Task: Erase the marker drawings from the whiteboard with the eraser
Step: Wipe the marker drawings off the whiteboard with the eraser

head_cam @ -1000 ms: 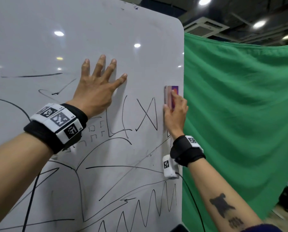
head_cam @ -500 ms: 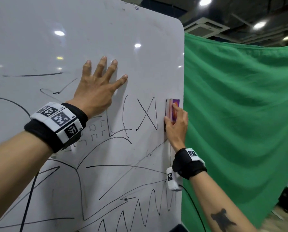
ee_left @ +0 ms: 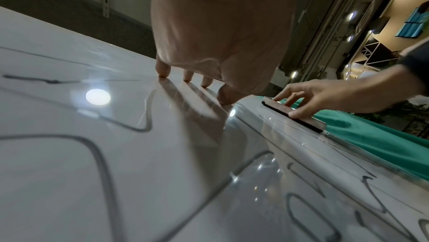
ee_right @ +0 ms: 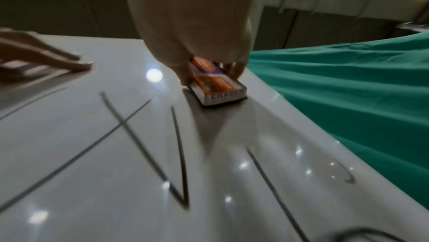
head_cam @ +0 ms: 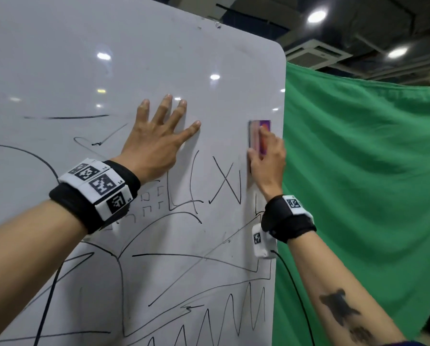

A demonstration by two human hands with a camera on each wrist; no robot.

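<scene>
Left hand (head_cam: 156, 143): fingers straight and spread, fingertips pressed flat against the glossy white whiteboard (head_cam: 134, 58), left of the right hand. Right hand (head_cam: 267, 162): near the whiteboard's right edge, fingers and thumb gripping the rectangular orange-and-purple eraser (head_cam: 260, 136) against the whiteboard. Both forearms reach upward, each wrist wearing a black band.

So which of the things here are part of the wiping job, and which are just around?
Part of the job:
whiteboard
marker drawings
eraser, gripped by the right hand
left hand, flat on the board

Just around:
green curtain
ceiling lights
</scene>
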